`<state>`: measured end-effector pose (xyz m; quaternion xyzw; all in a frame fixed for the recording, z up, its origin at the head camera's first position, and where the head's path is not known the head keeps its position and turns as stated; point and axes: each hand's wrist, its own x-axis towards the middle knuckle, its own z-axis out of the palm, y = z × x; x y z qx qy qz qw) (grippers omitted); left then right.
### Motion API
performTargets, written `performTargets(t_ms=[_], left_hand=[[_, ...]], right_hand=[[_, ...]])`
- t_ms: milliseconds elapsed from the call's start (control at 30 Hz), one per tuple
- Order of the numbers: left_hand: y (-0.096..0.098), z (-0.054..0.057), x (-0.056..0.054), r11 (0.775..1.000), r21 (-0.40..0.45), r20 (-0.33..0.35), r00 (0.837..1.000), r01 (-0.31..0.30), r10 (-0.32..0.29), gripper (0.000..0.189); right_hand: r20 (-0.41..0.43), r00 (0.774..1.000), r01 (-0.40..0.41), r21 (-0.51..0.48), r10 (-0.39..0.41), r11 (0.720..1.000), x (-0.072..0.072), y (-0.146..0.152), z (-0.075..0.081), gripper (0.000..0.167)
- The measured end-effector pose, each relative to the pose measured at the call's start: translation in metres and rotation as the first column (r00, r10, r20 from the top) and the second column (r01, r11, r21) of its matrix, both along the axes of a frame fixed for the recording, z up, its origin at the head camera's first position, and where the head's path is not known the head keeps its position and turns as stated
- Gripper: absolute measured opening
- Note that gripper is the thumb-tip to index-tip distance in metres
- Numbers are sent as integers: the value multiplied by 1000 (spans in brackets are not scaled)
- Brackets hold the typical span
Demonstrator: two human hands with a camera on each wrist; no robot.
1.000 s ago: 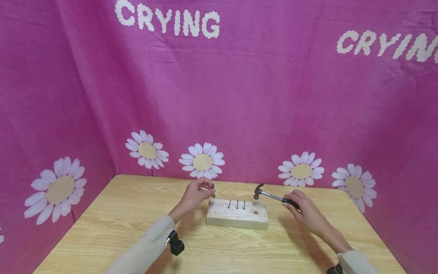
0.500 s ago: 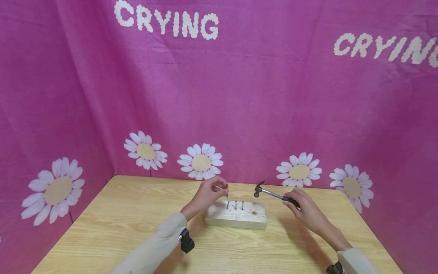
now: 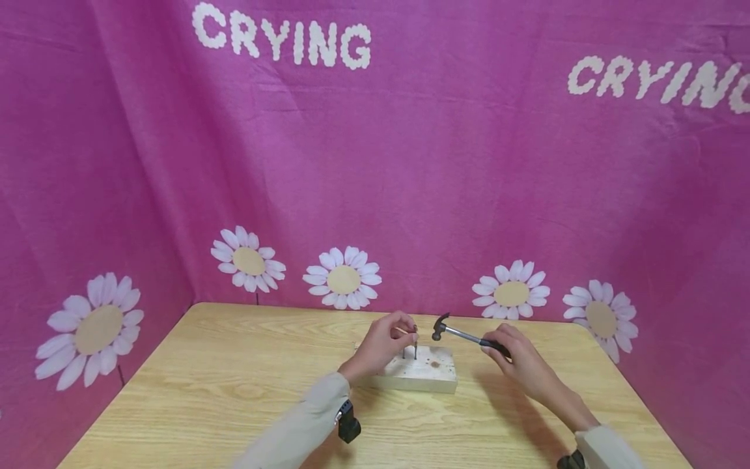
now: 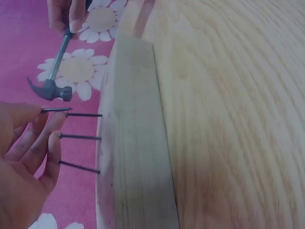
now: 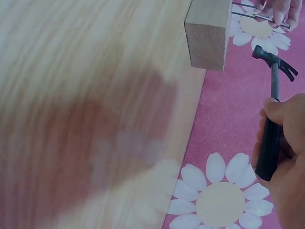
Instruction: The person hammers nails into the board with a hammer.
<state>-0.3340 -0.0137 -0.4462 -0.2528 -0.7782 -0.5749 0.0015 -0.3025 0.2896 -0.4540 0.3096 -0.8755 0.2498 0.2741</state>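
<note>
My left hand (image 3: 376, 346) pinches a loose nail (image 4: 56, 109) between thumb and fingers, above a pale wooden block (image 3: 430, 382). Three nails stand in the block's top, seen in the left wrist view as a near nail (image 4: 81, 167), a middle nail (image 4: 80, 137) and a far nail (image 4: 85, 115). The held nail's point lies close to the head of the far one; whether they touch I cannot tell. To the right, my right hand (image 3: 521, 365) grips the black handle of a claw hammer (image 3: 461, 334), its head raised beside the block's right end.
The block lies on a light wood-grain table (image 3: 234, 371). A pink cloth (image 3: 410, 163) with white daisies and lettering hangs behind the table and along both sides.
My left hand has moved right with the nail, from the block's left end to over the rightmost standing nail. The right hand and hammer have stayed almost still.
</note>
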Motion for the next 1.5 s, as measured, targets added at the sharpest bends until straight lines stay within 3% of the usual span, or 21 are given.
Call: performTargets(t_ms=[167,500,933,1200,1500], left_hand=[[12,-9,-1,999,-43,-62,998,-17,14,8],[26,-26,-5,998,-61,-109,994,-24,17,5],[27,-27,-4,994,-104,-105,994,-21,10,6],[26,-27,-4,996,-83,-99,995,-28,20,7],[21,-31,-11,999,-33,-71,997,-9,7,9]], right_hand=[[-12,1000,-6,-19,6,1000,3,2,-2,19],[-12,1000,5,-43,-5,999,5,4,-1,18],[-19,1000,-12,-73,11,997,9,2,6,19],[-22,999,-28,-116,26,993,11,-1,15,22],[-37,999,-42,-87,39,995,12,-4,12,21]])
